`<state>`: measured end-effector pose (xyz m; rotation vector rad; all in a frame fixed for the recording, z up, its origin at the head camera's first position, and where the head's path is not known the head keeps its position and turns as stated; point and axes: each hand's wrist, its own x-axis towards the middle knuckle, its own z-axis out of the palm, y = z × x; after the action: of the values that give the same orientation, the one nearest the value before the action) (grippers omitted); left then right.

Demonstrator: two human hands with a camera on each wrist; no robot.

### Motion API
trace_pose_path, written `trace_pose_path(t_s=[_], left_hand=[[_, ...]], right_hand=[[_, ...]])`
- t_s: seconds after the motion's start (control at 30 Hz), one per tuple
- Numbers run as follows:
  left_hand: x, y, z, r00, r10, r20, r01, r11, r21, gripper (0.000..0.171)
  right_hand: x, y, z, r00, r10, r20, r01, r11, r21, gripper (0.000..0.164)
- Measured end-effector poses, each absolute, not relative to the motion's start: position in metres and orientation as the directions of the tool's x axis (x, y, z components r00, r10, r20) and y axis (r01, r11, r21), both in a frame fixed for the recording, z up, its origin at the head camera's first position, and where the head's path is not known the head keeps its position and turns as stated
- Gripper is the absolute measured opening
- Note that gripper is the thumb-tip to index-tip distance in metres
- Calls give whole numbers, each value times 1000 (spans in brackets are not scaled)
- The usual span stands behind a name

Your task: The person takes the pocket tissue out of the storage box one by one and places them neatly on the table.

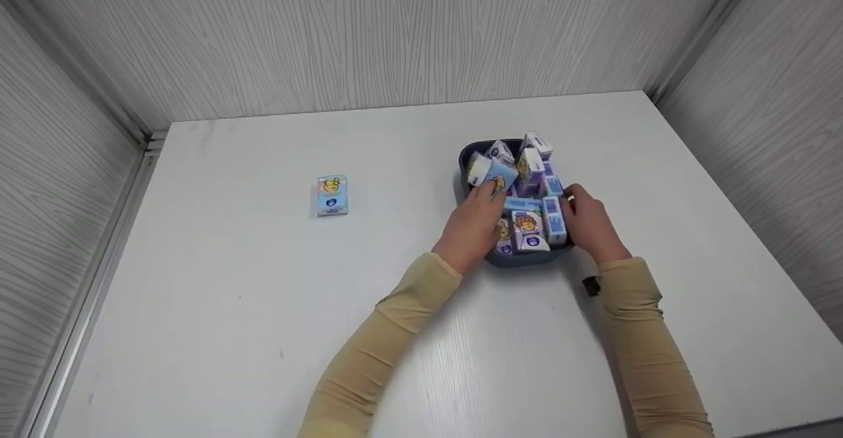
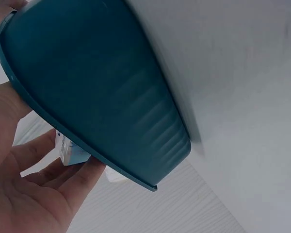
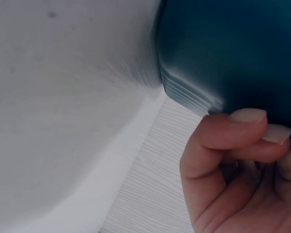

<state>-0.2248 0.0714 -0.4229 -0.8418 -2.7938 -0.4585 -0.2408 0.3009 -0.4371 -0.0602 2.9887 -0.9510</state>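
Note:
A dark teal plastic basket (image 1: 520, 260) on the table holds several small printed boxes with cartoon figures, some upright, others tilted. My left hand (image 1: 471, 227) reaches over its near left rim, fingers at a tilted light-blue and white box (image 1: 502, 173) on top. In the left wrist view, that hand's fingers (image 2: 77, 182) lie around a small box (image 2: 72, 150) by the rim, partly hidden by the basket wall. My right hand (image 1: 591, 222) grips the basket's right side, and the right wrist view shows its curled fingers (image 3: 233, 131) against the wall.
One more small blue box (image 1: 332, 195) with a yellow cartoon figure lies by itself on the white table (image 1: 217, 280), left of the basket. Pale wood-grain panels (image 1: 395, 36) enclose the table at the back and both sides.

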Motion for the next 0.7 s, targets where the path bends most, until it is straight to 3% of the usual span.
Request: trace_pose_path(t_s=[0.4, 0.7], left_hand=[[-221, 63, -418, -833, 446, 327, 549, 738, 392, 46], [-216, 54, -413, -832, 426, 355, 549, 721, 423, 45]], right_hand=[[-240, 302, -436, -999, -46, 14, -45, 814, -579, 35], [-240, 300, -436, -999, -41, -2, -33, 812, -583, 36]])
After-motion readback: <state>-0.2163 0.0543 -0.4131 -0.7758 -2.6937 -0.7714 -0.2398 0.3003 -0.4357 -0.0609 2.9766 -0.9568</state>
